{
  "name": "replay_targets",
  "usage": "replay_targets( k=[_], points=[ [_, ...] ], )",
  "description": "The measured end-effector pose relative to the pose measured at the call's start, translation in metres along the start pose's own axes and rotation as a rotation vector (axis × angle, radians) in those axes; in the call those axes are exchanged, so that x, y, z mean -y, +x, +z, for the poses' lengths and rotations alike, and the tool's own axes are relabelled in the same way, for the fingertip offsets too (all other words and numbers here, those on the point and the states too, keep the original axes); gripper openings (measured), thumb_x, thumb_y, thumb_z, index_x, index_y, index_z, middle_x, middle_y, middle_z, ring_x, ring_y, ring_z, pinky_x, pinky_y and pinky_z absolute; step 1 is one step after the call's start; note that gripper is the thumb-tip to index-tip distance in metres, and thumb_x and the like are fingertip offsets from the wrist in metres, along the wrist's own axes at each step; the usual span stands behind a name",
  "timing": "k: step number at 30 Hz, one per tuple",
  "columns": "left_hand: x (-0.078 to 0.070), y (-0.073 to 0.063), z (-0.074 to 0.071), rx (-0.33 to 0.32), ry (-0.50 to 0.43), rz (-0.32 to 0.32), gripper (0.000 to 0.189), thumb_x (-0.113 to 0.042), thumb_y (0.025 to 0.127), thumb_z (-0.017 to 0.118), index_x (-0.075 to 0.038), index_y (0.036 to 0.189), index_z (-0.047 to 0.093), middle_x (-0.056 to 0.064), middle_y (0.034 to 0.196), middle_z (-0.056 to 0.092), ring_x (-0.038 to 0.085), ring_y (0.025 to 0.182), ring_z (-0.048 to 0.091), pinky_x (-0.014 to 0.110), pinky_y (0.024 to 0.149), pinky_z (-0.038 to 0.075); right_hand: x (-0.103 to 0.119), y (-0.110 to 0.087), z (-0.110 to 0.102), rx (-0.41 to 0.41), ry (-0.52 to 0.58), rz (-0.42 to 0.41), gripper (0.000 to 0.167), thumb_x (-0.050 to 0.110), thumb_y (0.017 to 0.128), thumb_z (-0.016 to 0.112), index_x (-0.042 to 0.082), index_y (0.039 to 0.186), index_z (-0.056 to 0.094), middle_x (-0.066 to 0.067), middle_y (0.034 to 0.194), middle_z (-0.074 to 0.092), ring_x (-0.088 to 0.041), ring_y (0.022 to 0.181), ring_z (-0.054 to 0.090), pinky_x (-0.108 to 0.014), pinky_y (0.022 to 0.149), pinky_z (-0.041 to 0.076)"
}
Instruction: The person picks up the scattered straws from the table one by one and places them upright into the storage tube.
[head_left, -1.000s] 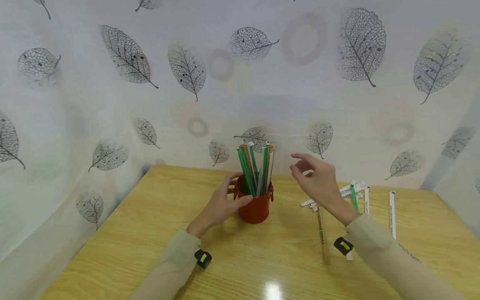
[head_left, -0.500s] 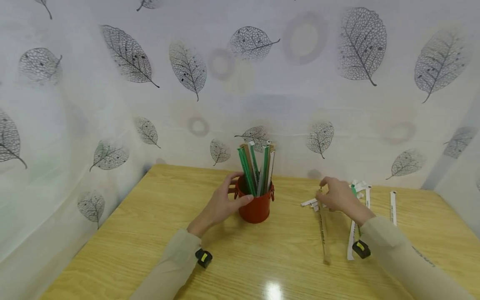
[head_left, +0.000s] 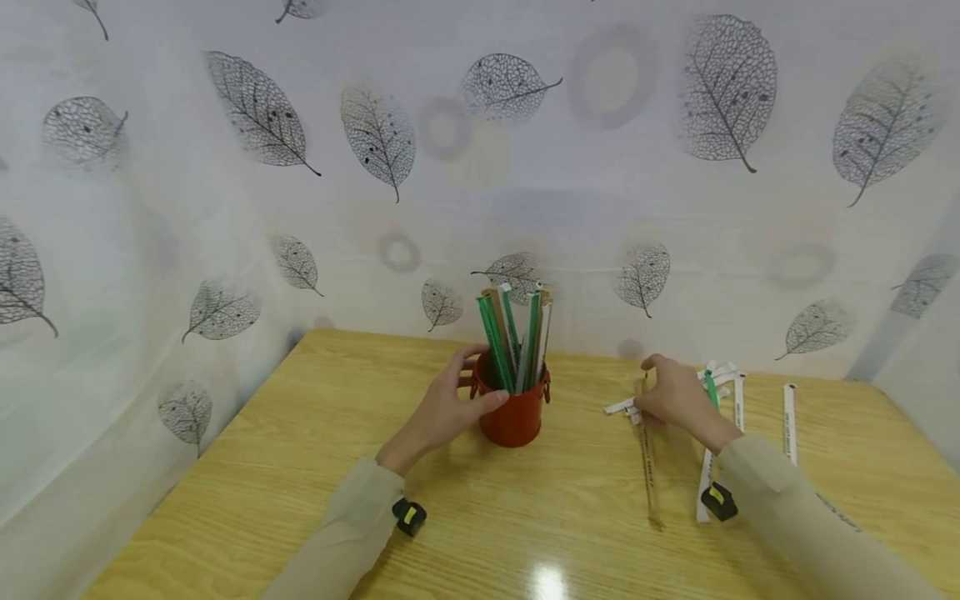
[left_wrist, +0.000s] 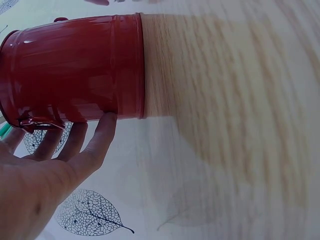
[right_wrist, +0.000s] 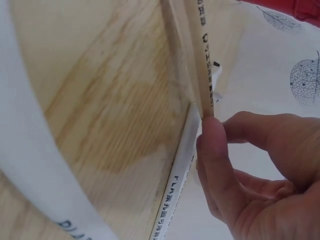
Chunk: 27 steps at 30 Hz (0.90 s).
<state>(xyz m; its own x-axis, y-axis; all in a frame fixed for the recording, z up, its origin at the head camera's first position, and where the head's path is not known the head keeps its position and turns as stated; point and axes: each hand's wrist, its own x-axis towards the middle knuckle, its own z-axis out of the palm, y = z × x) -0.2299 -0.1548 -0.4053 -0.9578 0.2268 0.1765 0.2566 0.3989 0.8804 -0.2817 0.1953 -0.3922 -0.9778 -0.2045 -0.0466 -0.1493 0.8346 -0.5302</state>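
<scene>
A red metal bucket (head_left: 513, 417) stands mid-table and holds several green, white and brown paper-wrapped straws (head_left: 513, 333) upright. My left hand (head_left: 480, 380) grips the bucket's left side, thumb in front and fingers behind; in the left wrist view the fingers (left_wrist: 95, 140) lie curled against the bucket (left_wrist: 75, 70). My right hand (head_left: 648, 385) rests on the table to the right and pinches the far end of a brown wrapped straw (head_left: 649, 467). The right wrist view shows thumb and finger closed on that straw (right_wrist: 204, 75), with a white straw (right_wrist: 175, 200) beside it.
A loose pile of white and green wrapped straws (head_left: 723, 379) lies behind my right hand, and one white straw (head_left: 789, 421) lies farther right. Leaf-patterned curtain (head_left: 375, 133) walls in the wooden table (head_left: 315, 433) at the back and the left.
My right hand has dropped from mid-air near the bucket down to the straw pile on the right and has taken the brown straw's end. My left hand has stayed on the bucket.
</scene>
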Motion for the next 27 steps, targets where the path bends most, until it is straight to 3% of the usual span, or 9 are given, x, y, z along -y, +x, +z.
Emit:
replay_targets(
  k=[8, 15, 18, 23, 27],
  points=[
    [0.000, 0.000, 0.000, 0.000, 0.003, 0.002, 0.070, -0.042, 0.092, 0.072, -0.036, 0.153, 0.037, 0.005, 0.153, 0.048, 0.036, 0.132, 0.055, 0.057, 0.107, 0.050, 0.006, -0.009, -0.014, -0.067, 0.130, -0.022, 0.066, 0.011, 0.090, 0.068, -0.014, 0.145, 0.041, -0.021, 0.085, 0.076, -0.025, 0.060, 0.074, -0.039, 0.059, 0.063],
    [0.001, -0.001, 0.000, -0.006, 0.003, 0.001, 0.070, -0.042, 0.093, 0.072, -0.036, 0.153, 0.037, 0.005, 0.153, 0.048, 0.036, 0.132, 0.055, 0.058, 0.106, 0.050, 0.017, -0.019, -0.033, -0.248, 0.194, -0.091, 0.058, 0.013, 0.092, 0.062, -0.003, 0.146, 0.049, -0.025, 0.098, 0.073, -0.028, 0.065, 0.076, -0.036, 0.055, 0.062],
    [0.001, -0.001, 0.000, -0.008, 0.004, 0.000, 0.070, -0.041, 0.093, 0.072, -0.035, 0.153, 0.037, 0.005, 0.153, 0.048, 0.036, 0.131, 0.055, 0.057, 0.106, 0.050, 0.020, -0.023, -0.037, -0.369, 0.196, -0.141, 0.053, 0.013, 0.092, 0.063, 0.000, 0.143, 0.054, -0.023, 0.096, 0.073, -0.019, 0.063, 0.075, -0.028, 0.052, 0.059],
    [0.001, -0.001, 0.000, -0.005, 0.000, 0.000, 0.070, -0.041, 0.093, 0.072, -0.035, 0.153, 0.037, 0.005, 0.153, 0.048, 0.036, 0.132, 0.055, 0.058, 0.106, 0.050, 0.024, -0.026, -0.040, -0.564, 0.207, -0.243, 0.045, 0.012, 0.092, 0.067, 0.005, 0.136, 0.062, -0.019, 0.096, 0.072, 0.016, 0.065, 0.059, -0.013, 0.052, 0.052],
    [0.001, -0.001, 0.000, -0.004, -0.001, -0.005, 0.070, -0.042, 0.093, 0.072, -0.036, 0.153, 0.037, 0.005, 0.153, 0.048, 0.036, 0.132, 0.055, 0.058, 0.106, 0.050, 0.028, -0.027, -0.041, -0.664, 0.231, -0.333, 0.042, 0.009, 0.090, 0.071, 0.007, 0.132, 0.066, -0.017, 0.110, 0.071, 0.021, 0.076, 0.054, -0.002, 0.061, 0.048]
  ],
)
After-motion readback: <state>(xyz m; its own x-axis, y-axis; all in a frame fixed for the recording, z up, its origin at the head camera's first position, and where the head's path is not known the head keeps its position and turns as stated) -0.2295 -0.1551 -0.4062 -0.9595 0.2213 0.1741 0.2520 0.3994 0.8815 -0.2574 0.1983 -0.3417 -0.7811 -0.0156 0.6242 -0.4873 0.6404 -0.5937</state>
